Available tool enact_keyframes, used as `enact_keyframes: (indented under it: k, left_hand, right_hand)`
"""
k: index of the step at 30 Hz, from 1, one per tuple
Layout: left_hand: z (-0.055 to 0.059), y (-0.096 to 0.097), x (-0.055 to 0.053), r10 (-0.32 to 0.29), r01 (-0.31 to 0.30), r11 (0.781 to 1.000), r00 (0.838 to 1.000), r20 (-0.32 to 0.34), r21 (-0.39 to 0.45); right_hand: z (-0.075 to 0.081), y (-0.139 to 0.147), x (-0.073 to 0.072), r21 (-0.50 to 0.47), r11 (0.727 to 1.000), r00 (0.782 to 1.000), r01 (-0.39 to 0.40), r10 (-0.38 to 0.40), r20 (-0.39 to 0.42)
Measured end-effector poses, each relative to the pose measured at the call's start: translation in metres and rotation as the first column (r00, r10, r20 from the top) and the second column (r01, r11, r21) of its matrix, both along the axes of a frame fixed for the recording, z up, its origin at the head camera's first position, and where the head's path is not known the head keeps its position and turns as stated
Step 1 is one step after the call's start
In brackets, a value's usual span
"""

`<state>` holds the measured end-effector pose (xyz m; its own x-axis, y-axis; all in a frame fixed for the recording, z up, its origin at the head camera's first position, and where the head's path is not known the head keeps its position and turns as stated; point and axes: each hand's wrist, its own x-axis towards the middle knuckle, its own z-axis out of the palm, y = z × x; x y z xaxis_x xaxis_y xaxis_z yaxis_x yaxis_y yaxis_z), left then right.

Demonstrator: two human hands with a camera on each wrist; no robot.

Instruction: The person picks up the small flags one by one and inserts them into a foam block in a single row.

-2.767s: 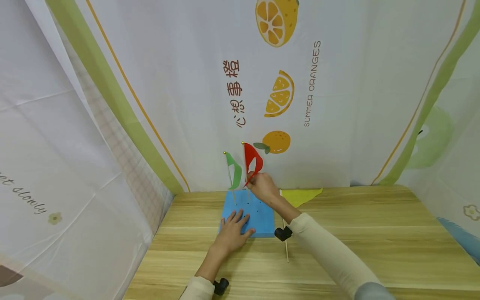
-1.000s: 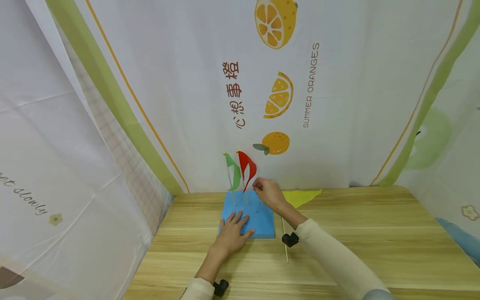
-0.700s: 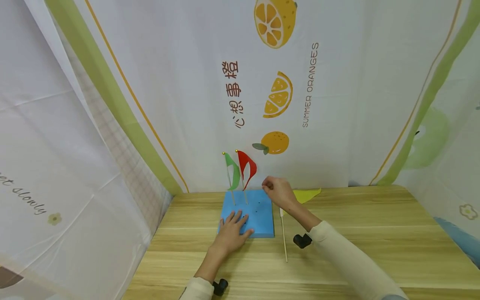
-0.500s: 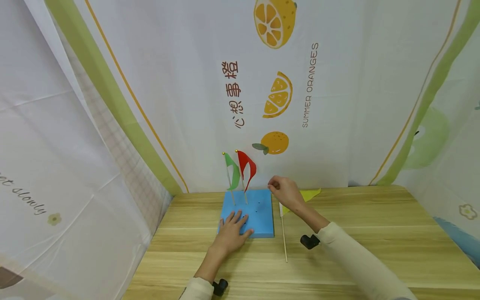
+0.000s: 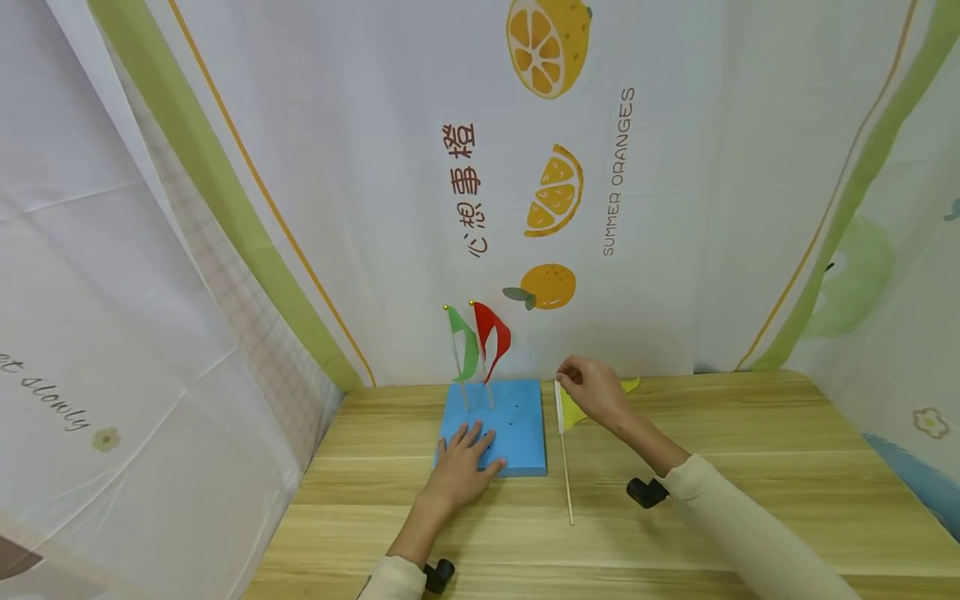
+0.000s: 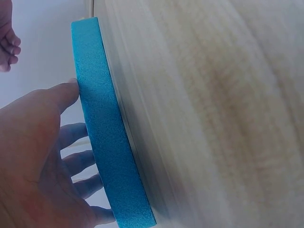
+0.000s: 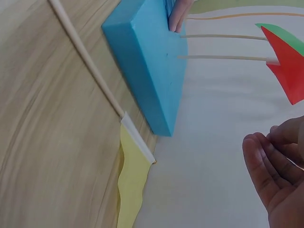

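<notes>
My left hand [image 5: 459, 471] lies with spread fingers on the near left of a blue foam block [image 5: 525, 454]; the left wrist view shows its thumb at the block's [image 6: 102, 114] edge. A green pennant flag [image 5: 468, 350] and a red pennant flag [image 5: 499, 321] stand upright on thin sticks in the block's back left part. My right hand [image 5: 596, 390] hovers over a yellow pennant flag [image 5: 573, 410] lying right of the block. In the right wrist view its loosely bent fingers hold nothing and stay apart from the yellow flag [image 7: 133, 175].
Small dark holes [image 5: 512, 424] dot the block's top. The wooden table [image 5: 712, 500] reaches back to a white curtain [image 5: 645, 317] printed with oranges. More curtain [image 5: 187, 417] hangs along the left side.
My right hand has let go of the red flag, which now stands in the block by itself, and has moved right to above the yellow flag. My left hand has stayed on the block.
</notes>
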<state>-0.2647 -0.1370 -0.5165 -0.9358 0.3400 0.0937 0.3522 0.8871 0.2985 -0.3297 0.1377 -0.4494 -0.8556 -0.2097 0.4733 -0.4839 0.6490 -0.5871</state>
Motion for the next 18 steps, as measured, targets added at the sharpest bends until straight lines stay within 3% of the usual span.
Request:
enact_keyframes:
  k: [5, 18]
  left_hand:
    - [-0.002, 0.000, -0.001, -0.005, 0.005, 1.000, 1.000, -0.006, 0.007]
    - [-0.003, -0.001, -0.002, -0.004, 0.004, 1.000, 1.000, 0.001, 0.009]
  right_hand:
    - [-0.002, 0.008, 0.004, 0.024, 1.000, 0.999, 0.008, -0.008, -0.032]
    - [-0.021, 0.023, 0.021, 0.028, 1.000, 0.999, 0.012, -0.014, 0.043]
